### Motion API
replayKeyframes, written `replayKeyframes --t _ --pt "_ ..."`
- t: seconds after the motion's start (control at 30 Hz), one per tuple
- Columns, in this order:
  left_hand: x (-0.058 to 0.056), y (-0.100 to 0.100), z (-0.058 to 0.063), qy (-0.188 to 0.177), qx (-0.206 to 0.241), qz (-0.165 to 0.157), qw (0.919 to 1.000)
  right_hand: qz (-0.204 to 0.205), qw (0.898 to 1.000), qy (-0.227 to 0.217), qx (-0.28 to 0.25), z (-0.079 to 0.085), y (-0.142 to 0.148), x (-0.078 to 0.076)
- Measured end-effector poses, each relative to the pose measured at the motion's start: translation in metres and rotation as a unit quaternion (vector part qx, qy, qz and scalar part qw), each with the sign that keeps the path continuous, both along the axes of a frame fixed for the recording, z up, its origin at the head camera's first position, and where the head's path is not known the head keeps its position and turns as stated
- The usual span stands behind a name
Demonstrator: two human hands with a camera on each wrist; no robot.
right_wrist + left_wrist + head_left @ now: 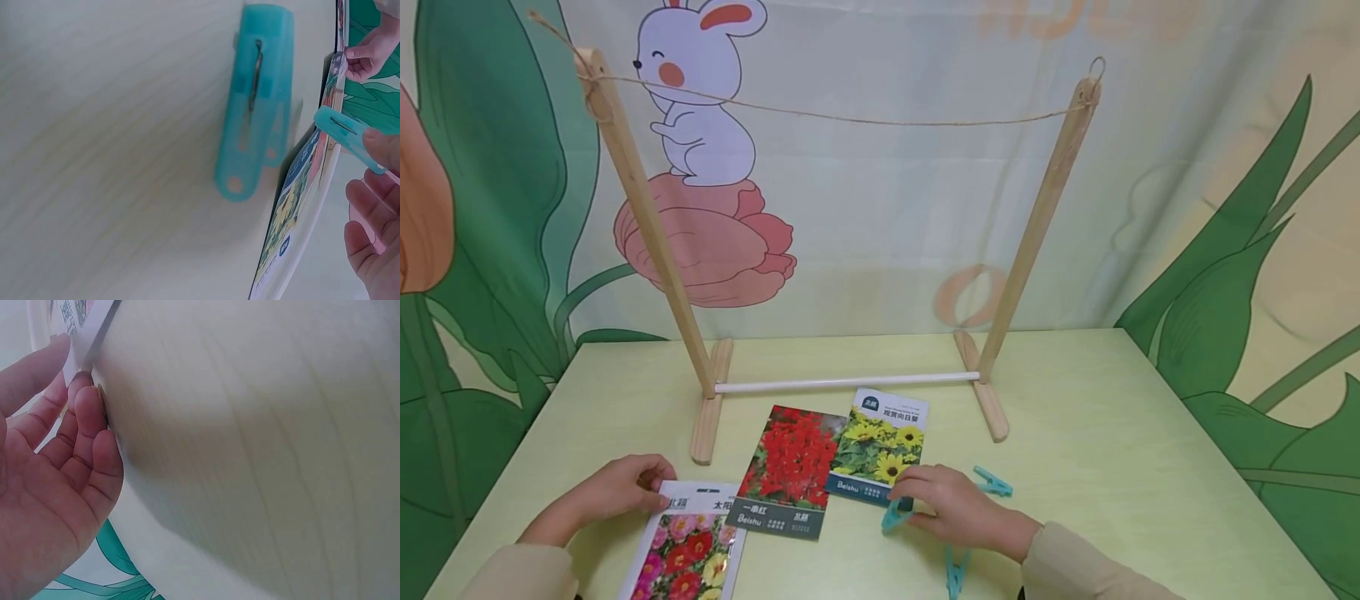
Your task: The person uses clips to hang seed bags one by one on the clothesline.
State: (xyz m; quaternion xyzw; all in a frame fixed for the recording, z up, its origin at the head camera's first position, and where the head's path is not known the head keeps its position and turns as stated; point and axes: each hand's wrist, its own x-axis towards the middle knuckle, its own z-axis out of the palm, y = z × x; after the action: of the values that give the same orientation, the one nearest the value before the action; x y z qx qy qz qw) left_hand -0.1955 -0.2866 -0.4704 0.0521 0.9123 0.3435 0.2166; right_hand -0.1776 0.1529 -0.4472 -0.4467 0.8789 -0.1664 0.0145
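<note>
My left hand (606, 493) pinches the upper left corner of a seed packet (683, 554) with pink, red and yellow flowers. The left wrist view shows thumb and fingers on that packet's white edge (98, 328). My right hand (958, 506) holds a teal clothespin (894, 517) by one end, between thumb and fingers. In the right wrist view this clothespin (342, 132) points away from the hand, over the lower end of the yellow-flower packet (880, 446). A red-flower packet (790, 458) lies between the other two, overlapping both in the head view.
Two more teal clothespins lie on the table, one beyond my right hand (992, 482) and one nearer (955, 573). Behind the packets stands a wooden frame with a left post (651, 225), a right post (1037, 229), a white bottom rod (850, 383) and a twine line (850, 119).
</note>
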Motion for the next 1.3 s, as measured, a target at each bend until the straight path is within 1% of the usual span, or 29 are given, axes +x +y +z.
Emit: replayKeyframes --t 0.2,0.33,0.47,0.67,0.87,1.03,1.3 --pt "0.002 -0.002 0.001 0.001 0.028 -0.006 0.9996 0.003 1.0 0.013 -0.015 -0.001 0.0 0.0" --pt "0.003 -0.003 0.001 -0.012 0.06 -0.003 0.9981 0.003 0.999 0.018 -0.028 -0.002 0.001 0.0" --pt "0.004 -0.004 0.002 -0.024 0.083 0.003 0.9963 0.001 0.999 0.018 -0.031 -0.003 0.001 0.0" --pt "0.008 -0.004 0.006 -0.038 0.092 0.021 0.9948 0.0 0.999 0.021 -0.04 -0.002 0.001 0.0" --pt "0.008 -0.005 0.007 -0.055 0.096 0.034 0.9933 -0.002 0.998 0.028 -0.058 -0.001 0.002 -0.002" --pt "0.008 -0.007 0.006 -0.061 0.11 0.032 0.9915 -0.002 0.998 0.032 -0.06 -0.002 0.003 -0.003" --pt "0.009 -0.011 0.004 -0.079 0.135 0.033 0.9872 -0.01 0.998 0.019 -0.061 0.001 0.003 -0.004"
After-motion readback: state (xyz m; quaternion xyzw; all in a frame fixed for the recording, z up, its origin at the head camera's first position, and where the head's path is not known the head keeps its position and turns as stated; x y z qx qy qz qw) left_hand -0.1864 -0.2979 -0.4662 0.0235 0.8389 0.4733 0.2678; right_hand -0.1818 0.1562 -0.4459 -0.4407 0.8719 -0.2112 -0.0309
